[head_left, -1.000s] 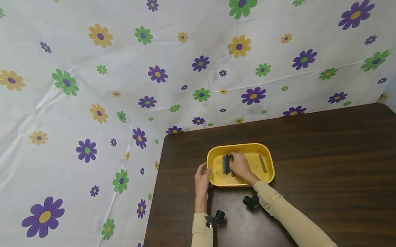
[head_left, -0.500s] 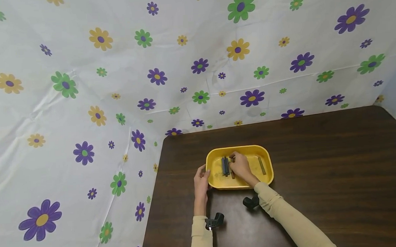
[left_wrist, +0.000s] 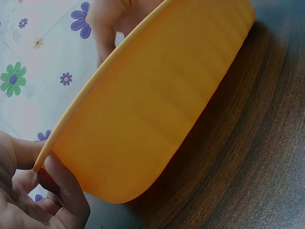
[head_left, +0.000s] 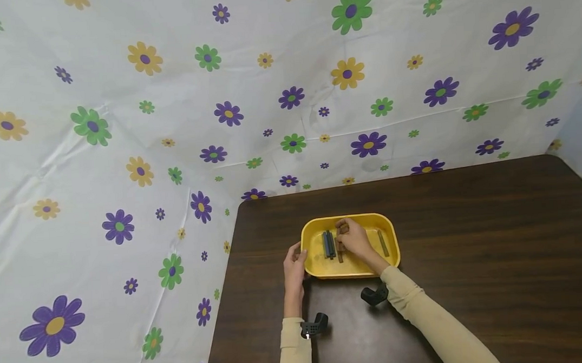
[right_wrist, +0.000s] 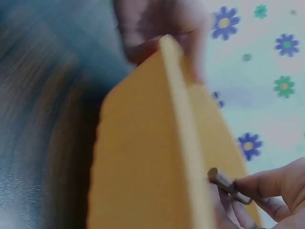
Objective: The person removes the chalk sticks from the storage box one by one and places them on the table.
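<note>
A yellow plastic tray (head_left: 351,273) rests on the table. My left hand (head_left: 295,268) pinches its left rim; in the left wrist view the thumb and fingers (left_wrist: 66,191) lie on either side of that rim. Inside the tray, my right hand (head_left: 356,242) holds a slim brown crayon-like stick (head_left: 340,257) between thumb and fingers. The right wrist view shows the round end of this brown stick (right_wrist: 217,175) sticking out of the grip. Dark blue-grey sticks (head_left: 328,245) lie side by side just left of the right hand. One olive-green stick (head_left: 383,243) lies apart at the tray's right end.
The dark wood-grain table (head_left: 493,237) extends far to the right of the tray. Behind and to the left hangs a white sheet (head_left: 170,100) printed with flowers. A black wrist camera (head_left: 316,325) is strapped on the left wrist, another (head_left: 374,295) on the right.
The right hand has shifted slightly within the tray, and more of the brown stick shows beneath it. My left hand keeps its hold on the rim.
</note>
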`<action>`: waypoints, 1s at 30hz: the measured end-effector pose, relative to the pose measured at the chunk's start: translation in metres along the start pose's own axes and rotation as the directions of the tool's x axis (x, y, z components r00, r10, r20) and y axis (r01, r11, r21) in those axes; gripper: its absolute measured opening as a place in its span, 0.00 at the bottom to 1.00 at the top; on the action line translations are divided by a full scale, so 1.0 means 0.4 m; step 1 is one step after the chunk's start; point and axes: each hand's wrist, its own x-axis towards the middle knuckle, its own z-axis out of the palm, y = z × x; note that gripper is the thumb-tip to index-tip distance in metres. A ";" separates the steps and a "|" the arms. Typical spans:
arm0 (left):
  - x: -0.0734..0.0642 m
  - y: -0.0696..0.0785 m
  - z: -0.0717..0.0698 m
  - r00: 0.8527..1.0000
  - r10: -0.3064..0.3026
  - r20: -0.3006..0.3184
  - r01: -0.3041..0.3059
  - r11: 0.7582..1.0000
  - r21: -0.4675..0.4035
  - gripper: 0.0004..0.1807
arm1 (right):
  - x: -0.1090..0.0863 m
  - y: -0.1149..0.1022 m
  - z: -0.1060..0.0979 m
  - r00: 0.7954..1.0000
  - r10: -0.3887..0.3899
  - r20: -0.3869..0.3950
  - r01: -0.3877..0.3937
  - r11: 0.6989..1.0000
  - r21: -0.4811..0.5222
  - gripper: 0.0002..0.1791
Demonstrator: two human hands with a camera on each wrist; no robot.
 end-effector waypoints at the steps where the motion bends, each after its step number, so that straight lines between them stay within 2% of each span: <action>1: 0.000 -0.001 0.000 1.000 -0.003 0.000 0.003 1.000 0.001 0.21 | -0.004 -0.007 -0.009 1.000 0.011 0.021 -0.012 0.999 0.039 0.21; 5: -0.003 -0.006 -0.002 1.000 -0.011 -0.009 0.012 1.000 0.009 0.21 | -0.018 -0.037 -0.054 0.997 0.033 0.073 -0.041 0.992 0.116 0.28; 12: 0.000 -0.005 0.003 1.000 0.001 -0.027 -0.001 1.000 0.007 0.20 | -0.038 -0.081 -0.150 0.999 0.018 0.046 -0.024 0.990 0.138 0.27; 18: -0.005 -0.010 0.008 1.000 -0.001 -0.022 0.001 1.000 0.001 0.20 | -0.058 -0.087 -0.216 0.999 0.024 0.044 -0.031 0.984 0.177 0.29; 30: -0.004 -0.010 0.008 1.000 0.005 -0.026 -0.005 1.000 -0.005 0.20 | -0.075 -0.086 -0.308 1.000 0.016 0.017 -0.018 0.993 0.117 0.31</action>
